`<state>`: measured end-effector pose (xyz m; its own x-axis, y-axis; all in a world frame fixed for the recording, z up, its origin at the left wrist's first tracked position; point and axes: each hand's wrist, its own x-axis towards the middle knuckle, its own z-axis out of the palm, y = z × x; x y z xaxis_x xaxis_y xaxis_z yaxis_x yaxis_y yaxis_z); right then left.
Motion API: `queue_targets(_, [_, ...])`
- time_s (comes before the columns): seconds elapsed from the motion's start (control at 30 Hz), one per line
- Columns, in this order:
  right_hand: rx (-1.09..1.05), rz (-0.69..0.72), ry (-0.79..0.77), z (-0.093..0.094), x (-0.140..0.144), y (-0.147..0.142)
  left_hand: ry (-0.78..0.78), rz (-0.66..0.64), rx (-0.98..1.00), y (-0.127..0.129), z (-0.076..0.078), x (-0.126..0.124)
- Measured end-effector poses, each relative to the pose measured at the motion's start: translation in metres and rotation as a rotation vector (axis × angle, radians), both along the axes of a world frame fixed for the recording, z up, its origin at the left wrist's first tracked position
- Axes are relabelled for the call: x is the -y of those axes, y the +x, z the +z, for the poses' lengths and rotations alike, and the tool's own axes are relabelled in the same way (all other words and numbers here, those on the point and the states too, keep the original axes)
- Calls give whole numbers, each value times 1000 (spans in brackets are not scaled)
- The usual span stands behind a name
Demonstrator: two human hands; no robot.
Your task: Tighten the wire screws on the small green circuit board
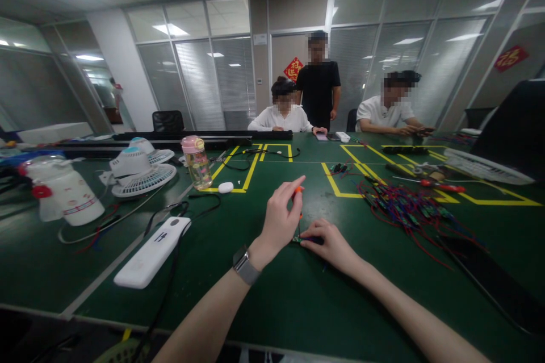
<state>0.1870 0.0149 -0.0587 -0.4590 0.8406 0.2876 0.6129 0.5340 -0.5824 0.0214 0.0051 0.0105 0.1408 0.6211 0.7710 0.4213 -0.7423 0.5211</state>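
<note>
Head view: the person's two bare hands met over a green table (264, 306), with three other people at its far side.
Left hand: the left hand (280, 221) was closed in a pinch around a small orange-handled screwdriver (298, 191), held upright, tip down.
Right hand: the right hand (330, 243) lay low on the table, fingers curled and pressing on a small circuit board (299, 239).
Where the piece sat: flat on the table, right between both hands, just under the tool's tip.
How it looked: tiny, dark, with what seemed short coloured leads; finer detail was too small to tell.
Doing it well: I'd say keep the driver vertical, seat the tip fully before turning, and let the right hand pin the board so it can't spin.
Risk: a slipped tip could well scratch the board or jab a finger.
Nearby: a tangle of red and blue wires (404, 207) lay to the right, a white power bank (151, 252) to the left.
</note>
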Motion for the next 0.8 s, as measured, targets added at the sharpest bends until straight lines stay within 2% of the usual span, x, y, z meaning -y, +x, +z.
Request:
queue_targets(0.13, [7,-8,4,0,-1,0,18,71,-20,2,0,1])
queue_targets(0.3, [3,1,0,0,-1,0,-4,3,-6,2,-1,1])
queue_targets(0.47, [4,2,8,1,0,0,17,91,-12,1,-1,0])
queue_targets(0.67, [8,4,1,2,0,0,-9,-11,27,1,-1,1])
queue_targets(0.8, [5,2,10,0,-1,0,27,68,14,2,-1,2])
